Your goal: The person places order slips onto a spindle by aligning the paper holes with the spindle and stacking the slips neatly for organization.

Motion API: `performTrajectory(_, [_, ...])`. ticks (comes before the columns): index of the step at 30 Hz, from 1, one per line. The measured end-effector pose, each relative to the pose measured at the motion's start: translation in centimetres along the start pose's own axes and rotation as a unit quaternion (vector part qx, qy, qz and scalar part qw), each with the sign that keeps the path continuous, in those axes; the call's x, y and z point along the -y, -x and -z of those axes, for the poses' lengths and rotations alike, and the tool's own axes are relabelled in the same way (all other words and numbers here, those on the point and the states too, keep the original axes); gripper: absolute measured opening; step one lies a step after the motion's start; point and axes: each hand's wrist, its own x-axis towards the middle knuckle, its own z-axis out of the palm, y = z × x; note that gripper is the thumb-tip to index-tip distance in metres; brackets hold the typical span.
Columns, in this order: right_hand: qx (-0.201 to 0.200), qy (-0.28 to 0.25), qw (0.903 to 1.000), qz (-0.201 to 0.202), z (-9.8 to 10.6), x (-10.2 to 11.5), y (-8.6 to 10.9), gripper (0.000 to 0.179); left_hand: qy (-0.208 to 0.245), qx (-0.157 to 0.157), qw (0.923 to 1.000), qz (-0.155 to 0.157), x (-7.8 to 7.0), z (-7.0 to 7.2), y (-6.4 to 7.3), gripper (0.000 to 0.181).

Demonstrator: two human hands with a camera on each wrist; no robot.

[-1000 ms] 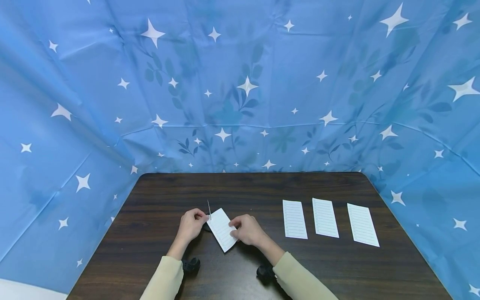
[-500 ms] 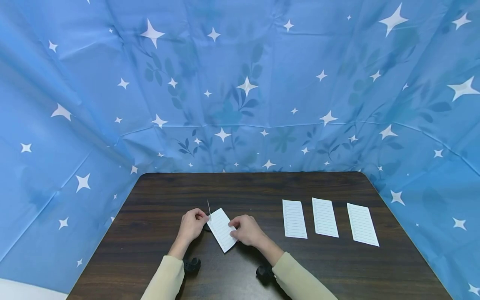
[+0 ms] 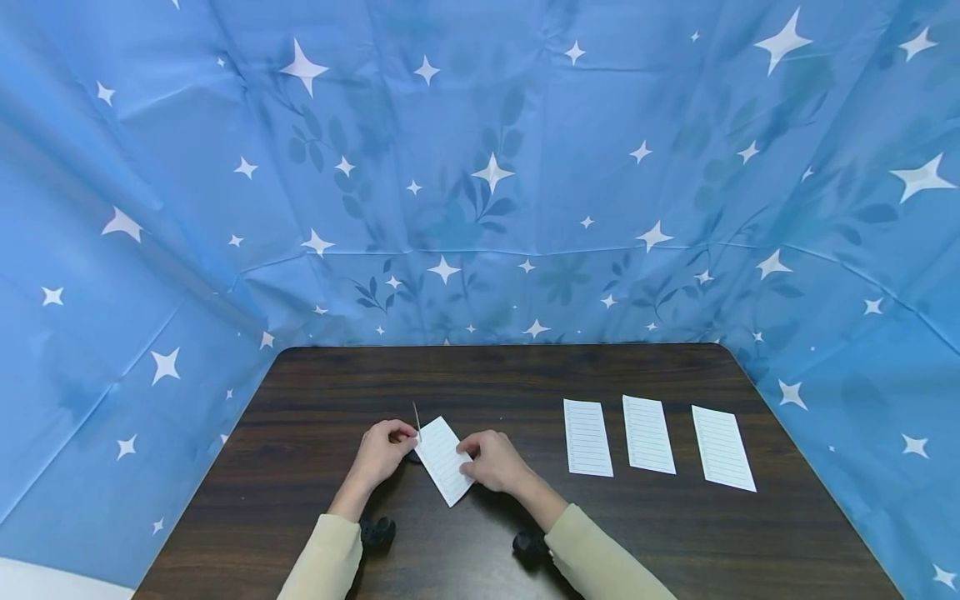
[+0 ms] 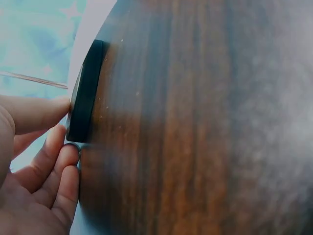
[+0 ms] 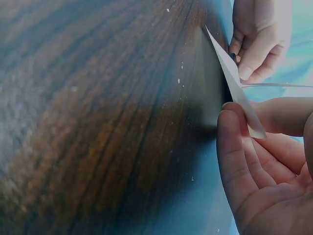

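A white lined card (image 3: 444, 467) is tilted over a paper spike, whose thin rod (image 3: 416, 417) rises at the card's upper left corner. The black base (image 4: 88, 98) shows beside the fingers in the left wrist view. My left hand (image 3: 381, 454) pinches the card's corner right at the rod. With thumb and fingers, my right hand (image 3: 495, 460) grips the opposite edge, and the right wrist view shows that card edge between them. I cannot tell whether the rod goes through the card.
Three more lined cards lie in a row on the right: one nearest (image 3: 588, 437), a middle one (image 3: 648, 433) and an outer one (image 3: 723, 448). The dark wooden table (image 3: 480, 550) ends at a blue star-patterned curtain (image 3: 487, 217). Black cameras sit at both wrists.
My left wrist has shifted slightly left, and the rod's top sits a touch lower. My right hand keeps its grip on the card, nearly still.
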Motion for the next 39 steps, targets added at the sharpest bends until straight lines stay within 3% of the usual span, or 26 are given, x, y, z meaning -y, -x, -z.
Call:
performTrajectory(15, [0.003, 0.039, 0.9983, 0.043, 0.8, -0.2, 0.8, 0.019, 0.008, 0.006, 0.9999, 0.010, 0.4, 0.2, 0.1, 0.008])
performTrajectory(32, [0.013, 0.005, 0.9994, 0.030, 3.0, -0.8, 2.6, 0.015, 0.013, 0.011, 0.9997, 0.017, 0.3, 0.3, 0.0, 0.008])
performTrajectory(39, [-0.013, -0.017, 0.9997, 0.013, 4.1, -0.9, 3.3, 0.016, 0.018, 0.014, 0.9996, 0.018, 0.5, 0.0, -0.1, 0.009])
